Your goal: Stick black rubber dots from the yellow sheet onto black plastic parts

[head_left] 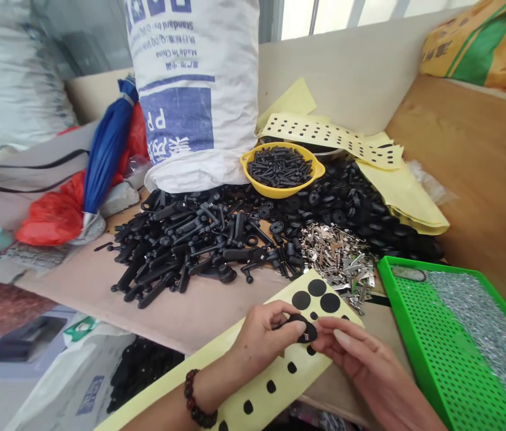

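My left hand [264, 335], with a beaded bracelet at the wrist, pinches a round black part [306, 331] between thumb and fingers. From the right, my right hand [351, 347] reaches the same part, its fingertips at the part's right edge. Whether those fingertips grip anything small cannot be made out. Under both hands lies a yellow sheet [275, 293] bearing black round stickers, large ones at its far end and smaller ones along its near side.
Black plastic arms [190, 239] are heaped beyond the hands, beside small metal pieces [338, 251]. A yellow bowl [279, 193] holds black screws. At right stands a green tray [432, 359] of metal bits. A white sack [199, 90] and blue umbrella [109, 143] stand behind.
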